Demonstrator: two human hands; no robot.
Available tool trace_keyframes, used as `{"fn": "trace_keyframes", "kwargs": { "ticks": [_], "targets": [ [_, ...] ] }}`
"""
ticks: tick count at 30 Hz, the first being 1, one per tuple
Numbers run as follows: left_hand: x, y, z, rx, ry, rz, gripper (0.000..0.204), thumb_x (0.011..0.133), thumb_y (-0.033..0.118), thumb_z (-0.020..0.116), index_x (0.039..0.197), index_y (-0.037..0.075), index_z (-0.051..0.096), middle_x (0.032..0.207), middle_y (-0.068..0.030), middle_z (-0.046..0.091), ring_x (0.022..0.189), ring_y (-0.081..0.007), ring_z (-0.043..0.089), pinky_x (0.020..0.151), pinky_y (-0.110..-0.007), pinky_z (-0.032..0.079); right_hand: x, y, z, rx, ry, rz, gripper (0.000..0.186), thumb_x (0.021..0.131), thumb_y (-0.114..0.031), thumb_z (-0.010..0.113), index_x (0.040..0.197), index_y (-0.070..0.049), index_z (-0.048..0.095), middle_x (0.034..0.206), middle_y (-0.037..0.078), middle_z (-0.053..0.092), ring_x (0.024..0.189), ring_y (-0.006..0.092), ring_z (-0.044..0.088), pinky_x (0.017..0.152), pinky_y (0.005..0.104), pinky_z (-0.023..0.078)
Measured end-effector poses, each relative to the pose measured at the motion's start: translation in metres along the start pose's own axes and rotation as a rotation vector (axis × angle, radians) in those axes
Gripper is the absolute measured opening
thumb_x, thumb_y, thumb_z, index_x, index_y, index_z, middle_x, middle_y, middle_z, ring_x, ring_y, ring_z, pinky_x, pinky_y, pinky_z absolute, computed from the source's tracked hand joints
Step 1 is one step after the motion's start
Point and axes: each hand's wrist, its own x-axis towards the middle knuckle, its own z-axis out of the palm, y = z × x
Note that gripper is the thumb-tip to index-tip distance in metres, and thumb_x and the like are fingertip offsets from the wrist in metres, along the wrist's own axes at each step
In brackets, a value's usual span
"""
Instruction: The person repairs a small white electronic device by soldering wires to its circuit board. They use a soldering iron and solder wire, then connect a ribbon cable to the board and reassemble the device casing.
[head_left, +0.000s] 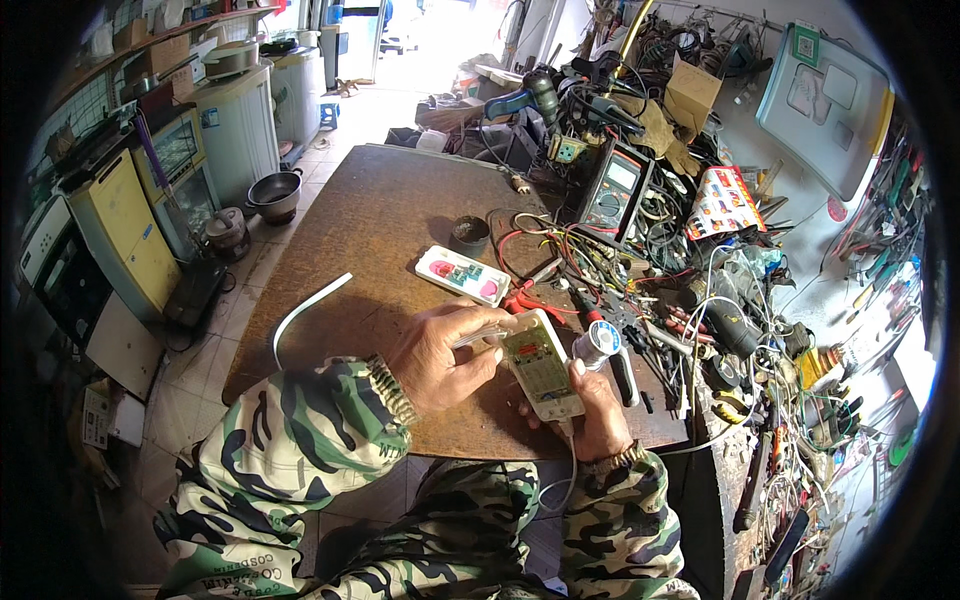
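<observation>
My right hand [598,412] grips a white plastic casing [560,408] from its right side, tilted above the near part of the table. Inside the casing lies a green circuit board [540,366] with small parts on it, and a white cable runs down from its lower end. At the casing's upper left edge, my left hand [445,358] is closed, with a thin, clear-looking piece [480,336] between its fingers; its exact kind is unclear. Beyond the hands lies another white casing part [432,262] with pink and green inside. A solder spool [600,342] stands beside my right hand.
A small dark cup [468,236] stands on the brown table [370,210], and a curved white strip [310,308] lies at its left. Tangled wires, tools and a multimeter [610,195] crowd the right side. A dark pot [275,195] is on the floor at left.
</observation>
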Motion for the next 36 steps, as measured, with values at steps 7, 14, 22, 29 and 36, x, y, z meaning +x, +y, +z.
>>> {"fn": "trace_keyframes", "kwargs": {
  "ticks": [7,14,22,29,36],
  "targets": [
    [-0.001,0.006,0.004,0.145,0.022,0.084,0.039,0.087,0.003,0.076,0.125,0.003,0.073,0.1,-0.0128,0.073,0.089,-0.0256,0.075,0.077,-0.036,0.061,-0.002,-0.003,0.002,0.038,-0.021,-0.004,0.076,0.106,-0.059,0.054,0.142,0.008,0.059,0.113,0.023,0.075,0.091,0.0285,0.075,0.074,0.0364,0.061],
    [-0.003,0.008,0.005,0.164,0.026,0.064,0.037,0.086,0.002,0.078,0.123,0.003,0.074,0.1,-0.0125,0.072,0.087,-0.0255,0.075,0.076,-0.037,0.062,0.0,-0.001,0.004,-0.046,0.022,-0.009,0.074,0.106,-0.058,0.057,0.139,0.007,0.061,0.111,0.021,0.076,0.089,0.026,0.076,0.07,0.0335,0.061],
    [-0.001,0.0,0.001,0.017,-0.037,-0.026,0.031,0.092,0.008,0.076,0.122,0.001,0.074,0.101,-0.0099,0.072,0.087,-0.0182,0.074,0.077,-0.033,0.059,-0.002,-0.001,0.004,-0.008,-0.001,-0.014,0.067,0.108,-0.051,0.059,0.143,0.006,0.061,0.115,0.018,0.075,0.092,0.0248,0.075,0.071,0.0338,0.06],
    [0.001,0.005,-0.004,-0.086,-0.106,-0.18,0.031,0.094,0.011,0.075,0.123,0.0,0.074,0.101,-0.0072,0.072,0.088,-0.0147,0.071,0.079,-0.031,0.057,-0.003,0.0,0.002,0.004,-0.015,-0.026,0.065,0.109,-0.048,0.059,0.144,0.006,0.061,0.118,0.017,0.075,0.094,0.024,0.075,0.072,0.0339,0.059],
    [0.0,-0.001,-0.002,-0.042,-0.091,-0.059,0.031,0.094,0.01,0.074,0.124,-0.001,0.074,0.102,-0.0084,0.071,0.093,-0.0149,0.07,0.083,-0.031,0.056,-0.002,0.0,0.005,-0.045,0.019,-0.011,0.071,0.108,-0.055,0.058,0.144,0.005,0.06,0.114,0.019,0.075,0.091,0.0251,0.076,0.071,0.034,0.061]
  ]
}}
